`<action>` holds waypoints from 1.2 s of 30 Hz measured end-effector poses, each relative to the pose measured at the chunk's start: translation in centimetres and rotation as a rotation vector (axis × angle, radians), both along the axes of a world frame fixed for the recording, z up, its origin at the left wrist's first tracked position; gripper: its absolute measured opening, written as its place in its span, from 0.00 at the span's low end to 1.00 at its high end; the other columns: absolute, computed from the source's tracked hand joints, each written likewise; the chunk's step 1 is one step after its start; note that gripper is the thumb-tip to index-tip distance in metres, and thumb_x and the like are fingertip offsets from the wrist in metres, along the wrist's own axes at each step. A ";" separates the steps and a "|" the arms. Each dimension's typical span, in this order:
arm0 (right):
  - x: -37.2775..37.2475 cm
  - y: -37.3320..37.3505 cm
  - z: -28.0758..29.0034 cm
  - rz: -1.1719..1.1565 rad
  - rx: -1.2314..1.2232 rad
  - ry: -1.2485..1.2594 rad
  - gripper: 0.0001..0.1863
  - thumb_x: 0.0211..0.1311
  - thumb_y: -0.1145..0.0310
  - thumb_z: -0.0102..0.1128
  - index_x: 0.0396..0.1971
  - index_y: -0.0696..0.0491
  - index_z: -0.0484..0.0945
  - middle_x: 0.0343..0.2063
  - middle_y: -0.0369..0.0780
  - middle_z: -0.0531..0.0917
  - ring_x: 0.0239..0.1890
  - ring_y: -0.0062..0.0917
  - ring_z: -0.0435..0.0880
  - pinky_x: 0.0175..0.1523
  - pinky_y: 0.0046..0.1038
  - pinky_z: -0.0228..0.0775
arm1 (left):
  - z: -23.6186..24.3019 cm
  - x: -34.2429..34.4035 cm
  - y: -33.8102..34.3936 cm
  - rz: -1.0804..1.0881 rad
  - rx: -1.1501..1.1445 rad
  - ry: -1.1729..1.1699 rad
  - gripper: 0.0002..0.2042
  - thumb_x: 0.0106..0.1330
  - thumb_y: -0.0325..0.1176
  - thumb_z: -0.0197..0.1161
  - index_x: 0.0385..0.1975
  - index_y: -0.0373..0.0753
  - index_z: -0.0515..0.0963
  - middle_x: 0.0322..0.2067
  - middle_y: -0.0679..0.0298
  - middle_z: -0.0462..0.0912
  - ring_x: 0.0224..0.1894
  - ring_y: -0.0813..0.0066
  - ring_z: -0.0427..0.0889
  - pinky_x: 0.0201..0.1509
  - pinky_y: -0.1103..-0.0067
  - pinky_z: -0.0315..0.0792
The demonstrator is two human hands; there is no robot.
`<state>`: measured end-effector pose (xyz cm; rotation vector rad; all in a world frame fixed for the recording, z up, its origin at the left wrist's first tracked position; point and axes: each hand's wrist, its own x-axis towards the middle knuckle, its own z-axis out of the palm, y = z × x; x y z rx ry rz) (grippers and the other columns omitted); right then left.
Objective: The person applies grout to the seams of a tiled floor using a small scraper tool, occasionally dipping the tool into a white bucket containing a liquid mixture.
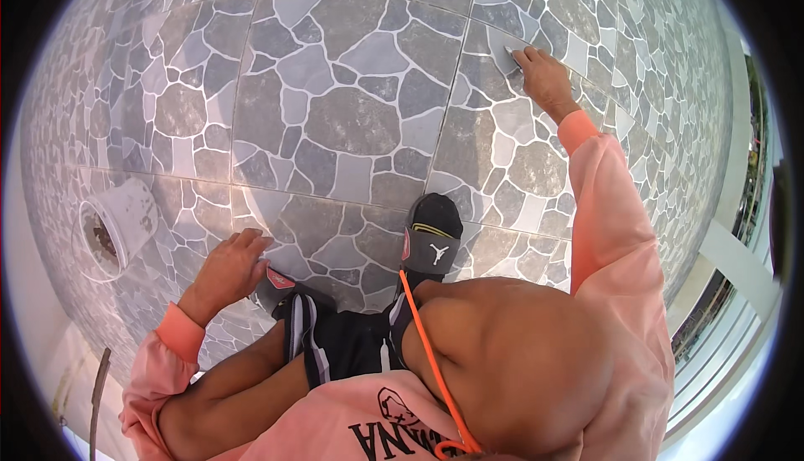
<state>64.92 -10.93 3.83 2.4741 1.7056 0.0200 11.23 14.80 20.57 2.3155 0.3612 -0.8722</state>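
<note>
Orange cord (429, 346) over lettered sweatshirt (322, 417); logoed sandal (429, 262); right fingers (528, 57) pinching flat object (509, 50); left fingers (252, 241) loosely bent.

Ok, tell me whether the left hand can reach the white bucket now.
Probably yes: the left hand looks free, the white bucket is on the same side, and only stone-patterned floor tiles show between them.

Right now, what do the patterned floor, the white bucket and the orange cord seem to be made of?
Floor: probably ceramic tile with a stone print, slightly shiny; long seams cut through the pattern.
Bucket: likely plastic, dull white; its smooth, moulded-looking wall with grey smears suggests it.
Cord: perhaps textile, matt; it bends softly into a loop, but any weave is too small to tell.
</note>
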 end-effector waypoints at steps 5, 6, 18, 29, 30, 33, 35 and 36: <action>1.8 1.7 1.0 0.003 -0.022 0.004 0.19 0.52 0.76 0.58 0.46 0.49 0.77 0.40 0.38 0.79 0.42 0.35 0.81 0.44 0.36 0.78 | -0.5 -0.2 -0.1 -0.023 -0.008 -0.029 0.19 0.61 0.29 0.63 0.52 0.37 0.73 0.51 0.51 0.75 0.51 0.48 0.77 0.54 0.63 0.73; 1.8 1.8 1.0 0.005 -0.024 0.021 0.18 0.52 0.77 0.58 0.46 0.49 0.77 0.40 0.38 0.79 0.42 0.35 0.81 0.45 0.36 0.78 | -0.4 -0.3 -0.1 -0.026 -0.010 -0.026 0.19 0.61 0.29 0.63 0.52 0.37 0.73 0.51 0.51 0.75 0.51 0.48 0.77 0.54 0.63 0.73; 1.9 1.6 0.3 0.019 0.011 0.054 0.17 0.51 0.78 0.57 0.43 0.55 0.78 0.40 0.40 0.78 0.46 0.36 0.80 0.47 0.37 0.79 | -0.6 -0.4 0.6 -0.005 -0.031 -0.041 0.18 0.62 0.28 0.62 0.52 0.36 0.72 0.50 0.51 0.75 0.51 0.48 0.77 0.55 0.63 0.73; 1.3 0.4 0.7 0.056 -0.077 0.050 0.24 0.50 0.76 0.61 0.51 0.50 0.77 0.43 0.36 0.79 0.46 0.34 0.80 0.46 0.35 0.79 | -1.1 -0.5 0.4 0.002 -0.060 0.035 0.18 0.63 0.30 0.62 0.53 0.36 0.73 0.50 0.50 0.76 0.52 0.48 0.77 0.55 0.63 0.73; 1.3 0.5 0.7 0.056 -0.075 0.054 0.24 0.50 0.76 0.61 0.51 0.50 0.77 0.43 0.36 0.79 0.46 0.34 0.80 0.46 0.35 0.79 | -1.1 -0.4 0.5 0.002 -0.058 0.039 0.18 0.63 0.30 0.62 0.53 0.36 0.73 0.50 0.50 0.76 0.52 0.48 0.77 0.55 0.63 0.73; 1.9 0.8 1.0 0.054 -0.021 0.058 0.23 0.51 0.76 0.60 0.51 0.51 0.77 0.43 0.36 0.79 0.46 0.34 0.80 0.46 0.35 0.79 | -1.4 -0.3 0.7 0.063 -0.073 0.014 0.18 0.63 0.30 0.61 0.53 0.36 0.73 0.50 0.49 0.76 0.52 0.47 0.77 0.55 0.62 0.73; 2.5 1.7 1.0 0.025 -0.003 0.070 0.23 0.50 0.76 0.59 0.50 0.52 0.77 0.42 0.37 0.79 0.45 0.34 0.80 0.46 0.36 0.79 | -1.5 -0.6 1.0 0.055 -0.079 0.020 0.18 0.63 0.29 0.60 0.53 0.36 0.73 0.50 0.49 0.76 0.52 0.46 0.77 0.56 0.62 0.73; 2.0 1.6 0.9 0.025 0.000 0.069 0.23 0.50 0.76 0.59 0.50 0.52 0.77 0.42 0.37 0.79 0.45 0.34 0.80 0.46 0.36 0.79 | -1.5 -0.5 1.0 0.055 -0.076 0.020 0.18 0.63 0.29 0.60 0.53 0.36 0.73 0.50 0.49 0.76 0.52 0.46 0.77 0.56 0.62 0.73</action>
